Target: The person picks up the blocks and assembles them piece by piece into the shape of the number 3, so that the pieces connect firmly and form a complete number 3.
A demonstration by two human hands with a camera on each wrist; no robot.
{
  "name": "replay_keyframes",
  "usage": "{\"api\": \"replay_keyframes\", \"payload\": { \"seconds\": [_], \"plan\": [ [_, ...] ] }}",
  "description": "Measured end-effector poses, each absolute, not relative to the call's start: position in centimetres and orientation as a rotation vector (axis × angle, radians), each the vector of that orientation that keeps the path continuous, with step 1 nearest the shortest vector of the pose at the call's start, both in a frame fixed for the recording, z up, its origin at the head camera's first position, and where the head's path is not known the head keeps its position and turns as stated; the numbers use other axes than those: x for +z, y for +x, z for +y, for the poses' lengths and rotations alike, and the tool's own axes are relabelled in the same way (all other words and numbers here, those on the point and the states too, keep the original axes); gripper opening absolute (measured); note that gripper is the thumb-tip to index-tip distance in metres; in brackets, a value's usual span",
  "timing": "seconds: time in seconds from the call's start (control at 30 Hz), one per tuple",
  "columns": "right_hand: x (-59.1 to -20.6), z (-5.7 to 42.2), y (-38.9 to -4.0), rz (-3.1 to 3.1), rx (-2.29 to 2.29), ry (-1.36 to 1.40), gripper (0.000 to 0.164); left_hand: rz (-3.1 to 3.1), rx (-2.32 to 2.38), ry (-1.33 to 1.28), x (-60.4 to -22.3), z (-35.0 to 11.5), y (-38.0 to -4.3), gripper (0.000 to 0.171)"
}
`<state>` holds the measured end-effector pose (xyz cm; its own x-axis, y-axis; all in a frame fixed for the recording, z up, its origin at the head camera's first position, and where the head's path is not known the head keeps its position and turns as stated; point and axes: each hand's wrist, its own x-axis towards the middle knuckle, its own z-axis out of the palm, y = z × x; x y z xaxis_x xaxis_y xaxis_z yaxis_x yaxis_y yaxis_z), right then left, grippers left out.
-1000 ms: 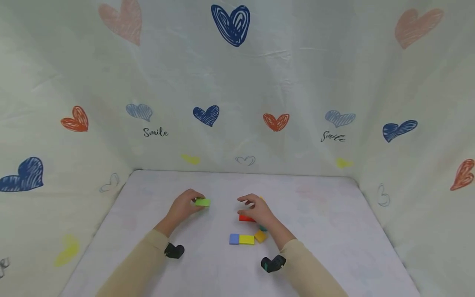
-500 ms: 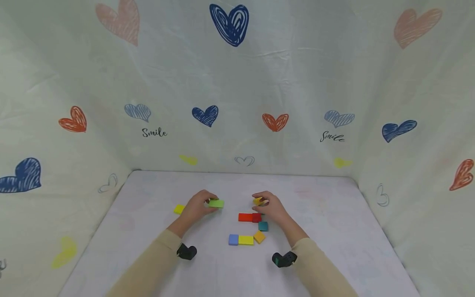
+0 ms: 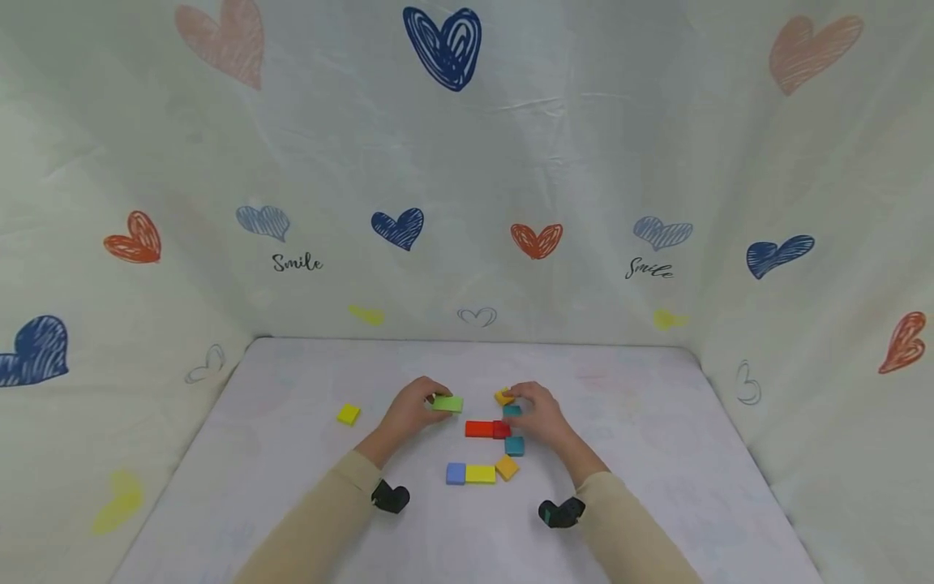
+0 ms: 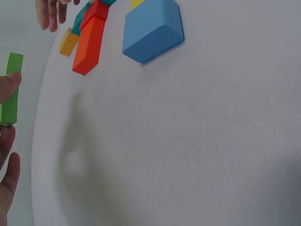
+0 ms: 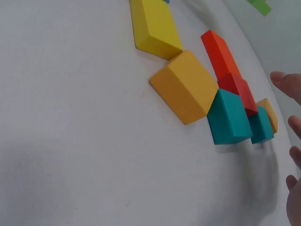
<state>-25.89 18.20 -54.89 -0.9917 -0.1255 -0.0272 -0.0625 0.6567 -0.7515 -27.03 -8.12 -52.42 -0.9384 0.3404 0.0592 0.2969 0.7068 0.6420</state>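
Note:
My left hand pinches a light green block between thumb and fingers, held above the table in the left wrist view. My right hand hovers at the upper end of a row of blocks, its fingers apart and holding nothing in the right wrist view. Beside its fingertips lie an orange block and a teal block. Below these come a red-orange block with a dark red block at its end, then a second teal block.
Nearer me, a blue block, a yellow block and another orange block continue the row. A lone yellow block lies left of my left hand. A heart-printed curtain surrounds the white table.
My left hand has carried the green block rightward toward the row, uncovering the lone yellow block. My right hand has shifted right and come off the upper orange block, uncovering the red and teal blocks.

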Motion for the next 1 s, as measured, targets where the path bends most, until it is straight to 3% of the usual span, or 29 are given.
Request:
{"api": "replay_keyframes", "payload": {
  "seconds": [0.27, 0.63, 1.0],
  "plan": [
    [-57.0, 18.9, -26.0, 2.839, -1.215, -0.142, 0.046, 2.828, 1.048, 0.483, -53.0, -6.4, -27.1, 0.028],
    [-58.5, 18.5, -26.1, 2.837, -1.259, -0.107, 0.043, 2.810, 1.043, 0.374, -54.1, -4.7, -28.1, 0.027],
    [-58.2, 18.7, -26.1, 2.820, -1.256, -0.071, 0.043, 2.807, 1.080, 0.253, -55.0, -2.7, -29.5, 0.027]
  ]
}}
